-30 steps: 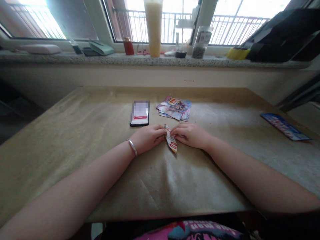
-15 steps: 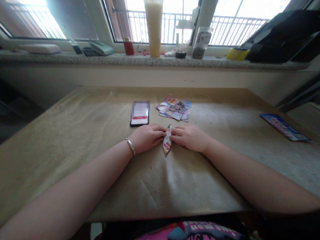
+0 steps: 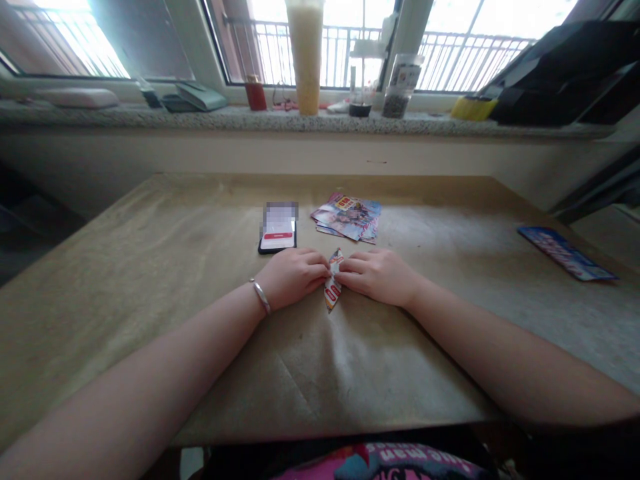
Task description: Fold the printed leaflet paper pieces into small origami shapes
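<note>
Both hands rest on the surface [image 3: 350, 373], the left hand [image 3: 293, 275] and right hand [image 3: 381, 274] pinching a folded paper wrapper [image 3: 333, 288] between their fingertips, just in front of a phone [image 3: 278, 228] and card pile [image 3: 347, 217].

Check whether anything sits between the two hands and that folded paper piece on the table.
Nothing visible does. The left hand and the right hand both pinch the folded paper piece directly between their fingertips on the table. The phone and the stack of printed sheets lie beyond the hands, apart from it.
</note>
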### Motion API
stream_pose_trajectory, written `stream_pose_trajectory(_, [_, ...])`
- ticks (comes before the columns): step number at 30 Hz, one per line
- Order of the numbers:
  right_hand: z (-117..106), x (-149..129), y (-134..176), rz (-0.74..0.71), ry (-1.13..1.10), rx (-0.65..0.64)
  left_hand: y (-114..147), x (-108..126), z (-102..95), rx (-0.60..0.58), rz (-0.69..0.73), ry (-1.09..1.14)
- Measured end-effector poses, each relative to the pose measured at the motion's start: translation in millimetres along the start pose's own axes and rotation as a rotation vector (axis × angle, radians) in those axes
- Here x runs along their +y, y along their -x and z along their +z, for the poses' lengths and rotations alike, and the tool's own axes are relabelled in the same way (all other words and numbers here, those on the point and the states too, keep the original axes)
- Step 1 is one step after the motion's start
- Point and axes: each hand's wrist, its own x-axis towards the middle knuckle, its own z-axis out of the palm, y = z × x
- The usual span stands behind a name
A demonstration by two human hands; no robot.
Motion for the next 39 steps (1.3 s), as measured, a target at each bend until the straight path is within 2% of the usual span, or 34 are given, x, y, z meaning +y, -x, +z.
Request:
stream_pose_trajectory(5, [2.5, -3.4, -3.3, -0.053, 0.016, -0.013, -0.7, 1.6, -1.1, 0.016, -0.005, -0.063])
stream_pose_trajectory(11, [8.2, -1.4, -3.1, 0.058, -0.037, -0.042, -0.6, 1.5, 0.7, 0.044, 0.032, -0.041])
stream_pose_trajectory(17, [7.2, 5.5, -2.0, 0.072, -0.155, -0.04, -0.6, 3.2, 0.3, 0.016, -0.007, -0.008])
stream_pose_trajectory(21, [5.9, 5.8, -3.1, 0.081, -0.212, 0.001, -0.4, 3.6, 0.7, 0.007, -0.035, 0.027])
stream_pose_trajectory(28, [19.8, 9.2, -1.2, 0.265, -0.479, 0.123, -0.3, 4.2, 0.7, -0.022, -0.088, 0.064])
stream_pose_trajectory(32, [26.3, 11.2, -1.6, 0.306, -0.62, 0.186, -2.2, 4.8, 1.3, -0.026, -0.102, 0.051])
stream_pose_trajectory(39, [25.2, 6.7, -4.4, 0.329, -0.572, 0.175, -7.0, 7.4, 4.2, 0.005, -0.037, -0.142])
